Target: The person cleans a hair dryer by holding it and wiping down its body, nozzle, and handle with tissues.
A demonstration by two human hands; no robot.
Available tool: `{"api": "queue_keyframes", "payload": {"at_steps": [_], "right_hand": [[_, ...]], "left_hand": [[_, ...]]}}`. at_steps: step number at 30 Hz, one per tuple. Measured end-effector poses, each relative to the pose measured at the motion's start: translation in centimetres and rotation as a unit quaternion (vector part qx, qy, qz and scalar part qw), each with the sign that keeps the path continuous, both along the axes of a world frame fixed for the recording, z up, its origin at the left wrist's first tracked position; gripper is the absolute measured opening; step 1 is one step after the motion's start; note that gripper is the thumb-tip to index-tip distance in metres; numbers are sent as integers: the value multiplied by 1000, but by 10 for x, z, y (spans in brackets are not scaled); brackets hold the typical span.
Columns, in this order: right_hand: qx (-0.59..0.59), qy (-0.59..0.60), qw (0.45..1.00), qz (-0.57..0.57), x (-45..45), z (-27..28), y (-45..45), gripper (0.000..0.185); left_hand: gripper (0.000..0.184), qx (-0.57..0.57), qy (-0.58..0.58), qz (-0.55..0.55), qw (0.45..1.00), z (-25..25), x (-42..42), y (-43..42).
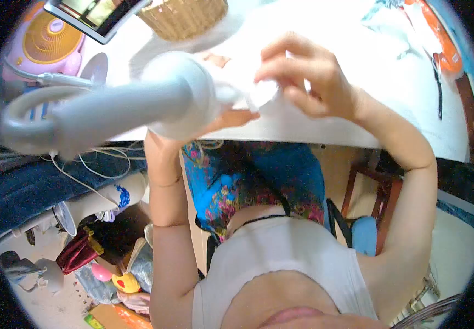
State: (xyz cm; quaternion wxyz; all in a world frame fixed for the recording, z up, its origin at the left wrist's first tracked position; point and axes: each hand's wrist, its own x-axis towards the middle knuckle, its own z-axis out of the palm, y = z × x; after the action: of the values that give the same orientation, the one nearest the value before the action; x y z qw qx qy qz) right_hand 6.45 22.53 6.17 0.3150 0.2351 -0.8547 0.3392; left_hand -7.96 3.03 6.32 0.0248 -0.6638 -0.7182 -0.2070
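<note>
Over the white table point(357, 104), my right hand point(316, 77) is bent with its fingertips at a small white object point(264, 93), too overexposed to make out. My left hand point(226, 118) is mostly behind the grey-white lamp head point(179, 96); a few of its fingers show beside and below the white object. The lamp hides the rest of that hand, so its grip cannot be seen in full. The lamp's arm runs to the left across the view.
A wicker basket point(185, 19) and a tablet point(94, 16) stand at the back. To the left is a pink and yellow fan point(50, 41). An orange packet point(440, 44) and clear plastic point(388, 27) lie at the right. Cables point(100, 164) hang below the table edge.
</note>
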Motion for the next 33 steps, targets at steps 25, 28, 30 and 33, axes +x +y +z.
{"api": "queue_keyframes", "payload": {"at_steps": [25, 28, 30, 33], "right_hand": [[115, 82, 989, -39, 4, 1, -20, 8], [82, 50, 994, -50, -1, 6, -12, 9], [32, 31, 995, -85, -7, 5, -7, 10], [101, 91, 990, -45, 0, -1, -15, 11]], "left_hand": [[34, 15, 13, 85, 996, 16, 11, 4], [45, 60, -41, 63, 995, 12, 11, 3], [49, 41, -50, 70, 995, 17, 14, 3], [50, 78, -23, 46, 996, 10, 6, 3]]}}
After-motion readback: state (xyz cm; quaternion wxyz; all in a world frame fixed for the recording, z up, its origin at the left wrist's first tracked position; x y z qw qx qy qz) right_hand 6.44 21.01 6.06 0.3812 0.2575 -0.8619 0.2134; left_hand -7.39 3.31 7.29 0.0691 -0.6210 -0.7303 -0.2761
